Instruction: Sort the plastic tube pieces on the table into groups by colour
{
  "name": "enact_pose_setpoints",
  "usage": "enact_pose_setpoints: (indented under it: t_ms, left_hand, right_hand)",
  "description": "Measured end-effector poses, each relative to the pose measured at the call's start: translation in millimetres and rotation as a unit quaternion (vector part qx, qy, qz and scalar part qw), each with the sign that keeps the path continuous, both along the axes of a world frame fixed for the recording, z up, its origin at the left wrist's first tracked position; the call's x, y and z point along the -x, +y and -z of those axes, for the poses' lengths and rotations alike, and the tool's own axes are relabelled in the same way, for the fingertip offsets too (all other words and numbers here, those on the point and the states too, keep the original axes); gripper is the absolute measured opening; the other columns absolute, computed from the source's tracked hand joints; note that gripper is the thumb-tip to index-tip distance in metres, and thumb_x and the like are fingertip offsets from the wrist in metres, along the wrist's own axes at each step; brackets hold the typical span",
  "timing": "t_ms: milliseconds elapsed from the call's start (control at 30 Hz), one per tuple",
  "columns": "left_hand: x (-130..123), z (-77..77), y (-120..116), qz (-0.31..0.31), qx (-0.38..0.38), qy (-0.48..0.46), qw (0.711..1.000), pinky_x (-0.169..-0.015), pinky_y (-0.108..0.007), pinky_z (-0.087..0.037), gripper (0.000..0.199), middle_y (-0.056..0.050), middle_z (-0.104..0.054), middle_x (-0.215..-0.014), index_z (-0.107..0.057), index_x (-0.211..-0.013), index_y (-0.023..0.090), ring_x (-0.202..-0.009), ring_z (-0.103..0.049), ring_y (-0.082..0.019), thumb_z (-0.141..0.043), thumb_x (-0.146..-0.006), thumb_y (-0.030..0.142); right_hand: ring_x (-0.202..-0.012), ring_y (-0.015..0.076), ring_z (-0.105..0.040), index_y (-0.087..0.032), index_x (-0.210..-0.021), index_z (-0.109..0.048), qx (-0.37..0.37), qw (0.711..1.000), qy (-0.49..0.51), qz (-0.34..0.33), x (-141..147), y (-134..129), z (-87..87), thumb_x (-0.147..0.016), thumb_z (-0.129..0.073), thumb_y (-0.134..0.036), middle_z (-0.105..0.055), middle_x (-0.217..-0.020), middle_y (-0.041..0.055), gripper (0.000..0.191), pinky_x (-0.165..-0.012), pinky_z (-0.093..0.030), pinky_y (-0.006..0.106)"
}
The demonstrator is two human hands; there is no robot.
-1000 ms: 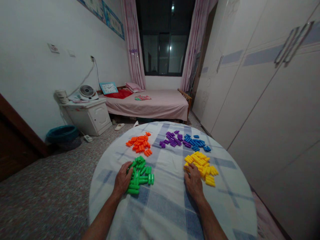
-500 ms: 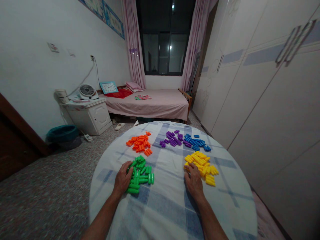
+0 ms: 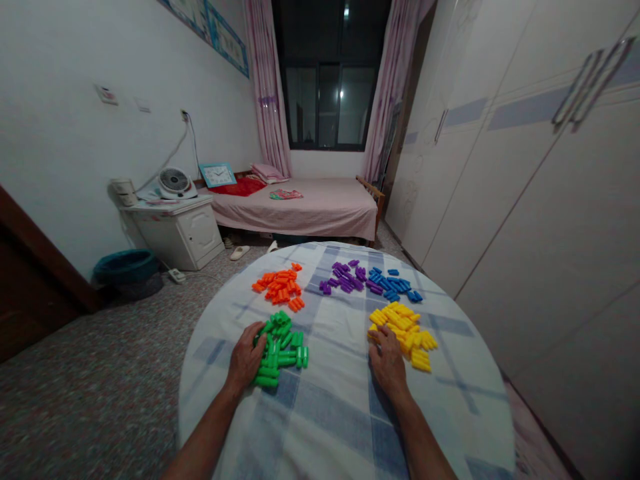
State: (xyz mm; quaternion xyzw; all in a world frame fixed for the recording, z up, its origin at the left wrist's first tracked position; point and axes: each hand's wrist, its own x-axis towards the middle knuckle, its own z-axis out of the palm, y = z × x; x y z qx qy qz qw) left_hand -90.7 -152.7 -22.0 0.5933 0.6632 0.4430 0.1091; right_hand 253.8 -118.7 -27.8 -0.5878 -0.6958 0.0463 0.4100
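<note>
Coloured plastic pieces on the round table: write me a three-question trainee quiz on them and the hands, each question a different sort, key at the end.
1. True or false: the purple pieces lie between the orange pieces and the blue pieces.

2. Multiple choice: which pieces is the left hand at?
A) the orange pieces
B) the green pieces
C) the blue pieces

3. Fill in the missing word: the right hand is at the ____ pieces.

Key:
1. True.
2. B.
3. Yellow: its fingers are at the near left side of the yellow pieces.
</note>
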Motion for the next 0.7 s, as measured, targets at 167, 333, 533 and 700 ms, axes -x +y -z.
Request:
enact_pose_setpoints:
  t_ms: [167,333,533,700]
  left_hand:
    - [0.6,1.6,0.0,-0.002,-0.005,-0.003,1.0,-0.102,-0.042,-0.039,0.042,-0.011,-0.059,-0.118,-0.059,-0.11,0.015,-0.112,-0.054,-0.023,-0.039,-0.082,0.042]
    - [0.6,1.0,-0.6,0.0,-0.006,-0.005,1.0,-0.102,-0.042,-0.039,0.041,-0.01,-0.059,-0.118,-0.058,-0.11,0.016,-0.112,-0.054,-0.023,-0.04,-0.082,0.041]
    - [-0.6,-0.7,-1.2,-0.004,0.003,-0.011,1.0,-0.103,-0.042,-0.038,0.04,-0.01,-0.058,-0.118,-0.058,-0.109,0.018,-0.113,-0.053,-0.023,-0.04,-0.082,0.041]
    - [-1.1,-1.4,-1.7,-0.004,0.004,-0.014,1.0,-0.103,-0.042,-0.038,0.04,-0.01,-0.058,-0.119,-0.059,-0.109,0.019,-0.113,-0.053,-0.023,-0.041,-0.082,0.041]
  right_hand:
    - [-0.114,0.0254,-0.046,-0.015,-0.1,-0.063,-0.002,1.0,0.001,0.001,-0.3,0.5,0.8,-0.079,-0.041,-0.021,-0.052,-0.116,0.0132,0.031,-0.102,-0.037,0.044]
    - [-0.113,0.0251,-0.047,-0.016,-0.099,-0.063,-0.013,1.0,0.007,0.001,-0.2,0.6,2.1,-0.079,-0.041,-0.022,-0.052,-0.114,0.0123,0.03,-0.101,-0.038,0.045]
    - [-0.113,0.0246,-0.047,-0.017,-0.099,-0.063,-0.015,1.0,0.007,-0.002,0.2,-0.7,1.3,-0.079,-0.041,-0.022,-0.052,-0.115,0.012,0.03,-0.101,-0.038,0.046]
    - [-0.113,0.0243,-0.047,-0.018,-0.099,-0.063,-0.008,1.0,0.007,0.004,0.5,-0.3,1.2,-0.078,-0.042,-0.022,-0.053,-0.115,0.011,0.03,-0.102,-0.037,0.045]
